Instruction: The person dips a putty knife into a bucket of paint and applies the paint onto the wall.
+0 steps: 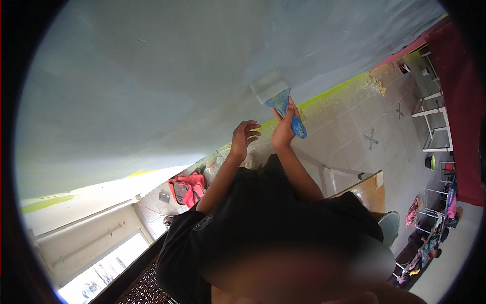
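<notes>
A wide scraper with a speckled blue handle (277, 100) has its pale metal blade against the grey wall (167, 86). My right hand (285, 126) is closed around the handle, with the thumb along it and the blue end sticking out below. To the left of the scraper, my left hand (245, 138) is held near the wall's lower edge, its fingers slightly curled and apart, with nothing in them. A yellow-green strip (331, 93) runs along the edge of the wall.
Below is a tiled floor (349, 126) with tape crosses. A red and grey bag (188, 188) lies at the lower left. A wooden board (372, 192) and a round container (390, 228) stand near my right side. White metal frames (430, 121) are at the right.
</notes>
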`<state>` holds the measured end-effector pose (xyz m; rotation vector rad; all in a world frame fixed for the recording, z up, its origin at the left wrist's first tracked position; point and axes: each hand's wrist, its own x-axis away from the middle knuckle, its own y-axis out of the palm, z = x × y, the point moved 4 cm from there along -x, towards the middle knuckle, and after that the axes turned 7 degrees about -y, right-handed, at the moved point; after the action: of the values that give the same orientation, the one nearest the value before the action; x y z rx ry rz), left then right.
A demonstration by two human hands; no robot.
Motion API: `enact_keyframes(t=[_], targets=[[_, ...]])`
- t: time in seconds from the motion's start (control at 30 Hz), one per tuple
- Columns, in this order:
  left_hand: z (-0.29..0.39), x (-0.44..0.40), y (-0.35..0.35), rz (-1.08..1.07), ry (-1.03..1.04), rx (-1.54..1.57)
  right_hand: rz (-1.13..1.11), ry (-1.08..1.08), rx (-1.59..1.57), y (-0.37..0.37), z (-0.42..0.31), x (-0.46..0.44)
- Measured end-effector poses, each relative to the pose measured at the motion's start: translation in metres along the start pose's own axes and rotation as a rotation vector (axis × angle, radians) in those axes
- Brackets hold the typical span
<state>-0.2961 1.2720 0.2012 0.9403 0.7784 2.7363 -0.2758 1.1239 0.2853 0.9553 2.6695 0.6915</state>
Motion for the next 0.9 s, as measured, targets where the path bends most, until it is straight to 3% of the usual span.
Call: enact_keyframes(t=[0.23,0.37,0.57,0.7,0.83,0.9], targets=[[0.006,0.000,-0.002,0.033,0.007,-0.027,0.172,0.112,0.037,-0.055,0.051,0.010],[0.005,0.002,-0.011,0.132,-0.003,-0.025,0.223,0.216,-0.017,-0.028,0.087,0.001],[0.002,0.006,-0.025,0.194,0.011,-0.016,0.085,0.171,-0.218,0.052,-0.031,0.008],[-0.004,0.004,-0.023,0.189,-0.007,-0.001,-0.032,0.084,-0.379,0.063,-0.097,0.010],[0.002,0.004,-0.016,0.154,0.018,-0.005,-0.166,-0.034,-0.458,0.048,-0.102,0.016],[0.003,0.005,-0.016,0.154,0.030,-0.005,-0.116,0.008,-0.344,0.042,-0.071,0.018]])
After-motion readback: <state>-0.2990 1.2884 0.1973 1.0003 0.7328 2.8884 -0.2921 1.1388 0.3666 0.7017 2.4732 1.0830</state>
